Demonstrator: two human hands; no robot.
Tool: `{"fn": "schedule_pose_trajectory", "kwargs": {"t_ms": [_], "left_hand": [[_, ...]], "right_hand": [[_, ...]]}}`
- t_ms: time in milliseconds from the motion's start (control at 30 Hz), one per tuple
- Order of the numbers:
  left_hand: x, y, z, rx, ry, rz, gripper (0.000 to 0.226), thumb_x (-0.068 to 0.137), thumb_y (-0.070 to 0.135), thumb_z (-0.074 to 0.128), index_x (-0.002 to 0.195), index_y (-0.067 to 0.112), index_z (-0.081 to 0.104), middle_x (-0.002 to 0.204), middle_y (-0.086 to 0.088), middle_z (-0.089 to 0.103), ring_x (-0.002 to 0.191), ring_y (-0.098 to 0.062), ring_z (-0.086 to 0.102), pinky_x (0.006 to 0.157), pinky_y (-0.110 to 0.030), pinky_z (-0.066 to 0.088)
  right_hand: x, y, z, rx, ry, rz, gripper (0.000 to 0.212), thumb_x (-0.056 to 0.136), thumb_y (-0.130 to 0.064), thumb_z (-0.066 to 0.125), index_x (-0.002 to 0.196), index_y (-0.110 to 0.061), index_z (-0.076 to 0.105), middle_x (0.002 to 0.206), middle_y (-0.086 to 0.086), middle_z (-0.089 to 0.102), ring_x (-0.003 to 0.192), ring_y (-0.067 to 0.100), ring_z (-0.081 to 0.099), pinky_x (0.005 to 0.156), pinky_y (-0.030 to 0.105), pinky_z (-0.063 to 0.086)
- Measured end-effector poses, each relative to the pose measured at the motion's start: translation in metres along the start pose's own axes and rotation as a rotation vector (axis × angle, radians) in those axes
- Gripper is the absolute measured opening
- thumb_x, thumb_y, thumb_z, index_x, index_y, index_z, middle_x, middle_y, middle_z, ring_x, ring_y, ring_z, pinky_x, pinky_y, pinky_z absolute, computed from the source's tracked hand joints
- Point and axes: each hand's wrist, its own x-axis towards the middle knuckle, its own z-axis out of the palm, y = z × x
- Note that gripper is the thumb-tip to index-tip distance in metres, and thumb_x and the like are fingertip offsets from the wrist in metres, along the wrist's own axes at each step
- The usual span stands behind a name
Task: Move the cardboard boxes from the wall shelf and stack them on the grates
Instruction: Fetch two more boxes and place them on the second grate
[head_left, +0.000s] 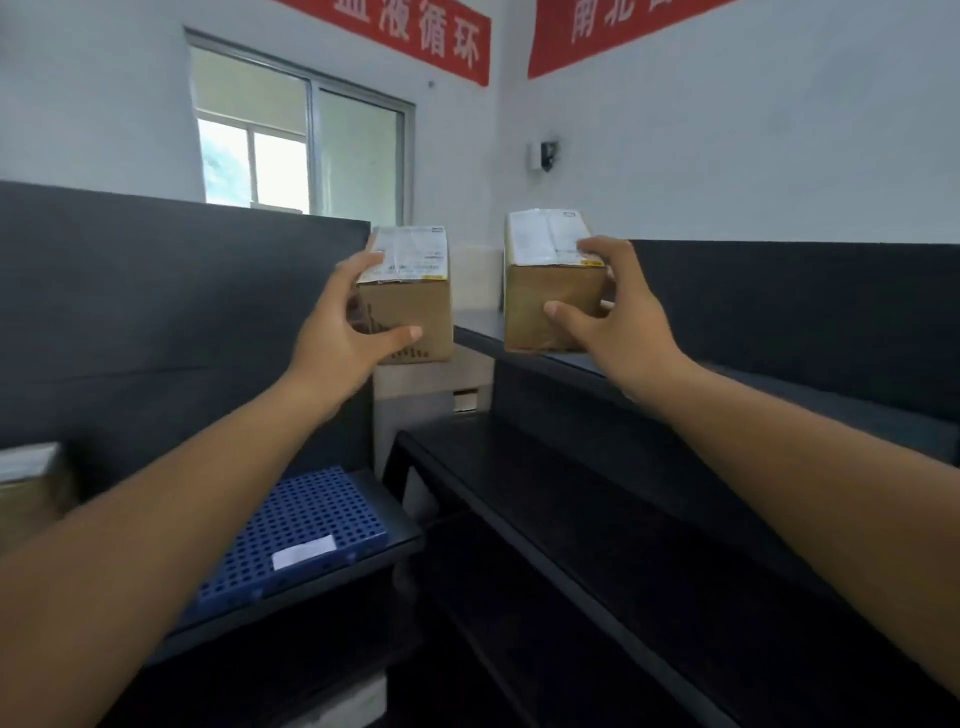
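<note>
- Waiting at far left, one cardboard box (31, 483) sits blurred beside a blue plastic grate (311, 525) bearing only a white label.
- At centre, left hand (345, 332) clamps a labelled carton (415, 306), apparently held in the air.
- At right, right hand (615, 322) closes around a second carton (550, 291) at the dark wall shelf (779, 384) edge.
- Stacking appears barely begun.

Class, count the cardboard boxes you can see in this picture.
3: one in the left hand at centre, one in the right hand, one partly cut off at the left edge. Others may be hidden.
</note>
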Motion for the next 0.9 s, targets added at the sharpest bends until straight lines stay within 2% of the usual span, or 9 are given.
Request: {"fn": "schedule_pose_trajectory", "kwargs": {"t_ms": [67, 200, 300, 367, 500, 600, 667, 733, 900], "left_hand": [[-0.01, -0.024, -0.043, 0.054, 0.046, -0.026, 0.075, 0.074, 0.022, 0.085, 0.132, 0.048, 0.046, 0.134, 0.016, 0.048, 0.118, -0.003, 0.051, 0.095, -0.039, 0.053], [-0.03, -0.067, -0.113, 0.156, 0.119, -0.115, 0.077, 0.072, 0.022, 0.087, 0.128, 0.054, 0.047, 0.134, 0.015, 0.049, 0.117, -0.008, 0.054, 0.094, -0.041, 0.054], [-0.046, -0.098, -0.148, 0.207, 0.148, -0.191, 0.079, 0.07, 0.022, 0.088, 0.126, 0.059, 0.046, 0.132, 0.017, 0.052, 0.113, -0.002, 0.056, 0.092, -0.039, 0.055], [-0.057, -0.118, -0.164, 0.236, 0.172, -0.238, 0.08, 0.07, 0.023, 0.088, 0.127, 0.059, 0.045, 0.131, 0.018, 0.054, 0.113, -0.003, 0.056, 0.092, -0.038, 0.055], [-0.077, -0.158, -0.181, 0.252, 0.209, -0.342, 0.082, 0.07, 0.024, 0.088, 0.128, 0.061, 0.043, 0.121, 0.029, 0.051, 0.113, -0.003, 0.056, 0.091, -0.034, 0.054], [-0.087, -0.19, -0.183, 0.258, 0.222, -0.413, 0.082, 0.071, 0.022, 0.087, 0.128, 0.06, 0.044, 0.12, 0.025, 0.054, 0.11, 0.002, 0.055, 0.092, -0.038, 0.055], [-0.09, -0.211, -0.183, 0.271, 0.229, -0.456, 0.082, 0.072, 0.019, 0.087, 0.131, 0.056, 0.044, 0.123, 0.017, 0.056, 0.11, -0.002, 0.057, 0.093, -0.038, 0.055], [-0.093, -0.23, -0.18, 0.295, 0.234, -0.488, 0.082, 0.072, 0.018, 0.086, 0.133, 0.054, 0.044, 0.128, 0.01, 0.055, 0.112, -0.006, 0.057, 0.091, -0.032, 0.054], [-0.09, -0.285, -0.171, 0.331, 0.258, -0.571, 0.081, 0.074, 0.011, 0.085, 0.128, 0.057, 0.046, 0.125, 0.011, 0.056, 0.105, 0.003, 0.057, 0.076, -0.014, 0.054]], "right_hand": [[-0.002, 0.007, 0.044, 0.073, -0.019, 0.024, 0.056, 0.081, -0.023, 0.077, 0.121, -0.046, 0.044, 0.108, -0.024, 0.054, 0.09, -0.005, 0.061, 0.066, 0.017, 0.055], [-0.01, 0.022, 0.123, 0.194, -0.085, 0.065, 0.055, 0.082, -0.018, 0.077, 0.119, -0.046, 0.046, 0.11, -0.024, 0.053, 0.089, -0.017, 0.056, 0.062, 0.01, 0.05], [-0.017, 0.039, 0.173, 0.248, -0.151, 0.111, 0.056, 0.082, -0.017, 0.077, 0.122, -0.043, 0.047, 0.112, -0.02, 0.055, 0.093, -0.005, 0.06, 0.063, 0.011, 0.05], [-0.02, 0.051, 0.201, 0.277, -0.186, 0.132, 0.058, 0.082, -0.015, 0.076, 0.124, -0.041, 0.047, 0.115, -0.019, 0.054, 0.096, -0.004, 0.059, 0.064, 0.01, 0.049], [-0.022, 0.082, 0.247, 0.301, -0.254, 0.176, 0.059, 0.082, -0.014, 0.077, 0.12, -0.048, 0.046, 0.117, -0.024, 0.05, 0.099, -0.003, 0.058, 0.066, 0.011, 0.05], [-0.02, 0.114, 0.277, 0.323, -0.309, 0.225, 0.061, 0.082, -0.014, 0.076, 0.121, -0.049, 0.046, 0.116, -0.025, 0.051, 0.103, 0.003, 0.059, 0.067, 0.015, 0.053], [-0.019, 0.138, 0.296, 0.33, -0.343, 0.251, 0.062, 0.082, -0.014, 0.076, 0.122, -0.049, 0.045, 0.117, -0.026, 0.051, 0.104, 0.003, 0.059, 0.068, 0.014, 0.053], [-0.018, 0.162, 0.313, 0.339, -0.374, 0.275, 0.061, 0.082, -0.012, 0.076, 0.12, -0.05, 0.046, 0.117, -0.027, 0.05, 0.104, 0.001, 0.058, 0.069, 0.013, 0.052], [-0.013, 0.229, 0.358, 0.375, -0.46, 0.308, 0.063, 0.084, -0.011, 0.074, 0.111, -0.061, 0.046, 0.122, -0.02, 0.051, 0.101, -0.005, 0.059, 0.069, 0.018, 0.055]]}}
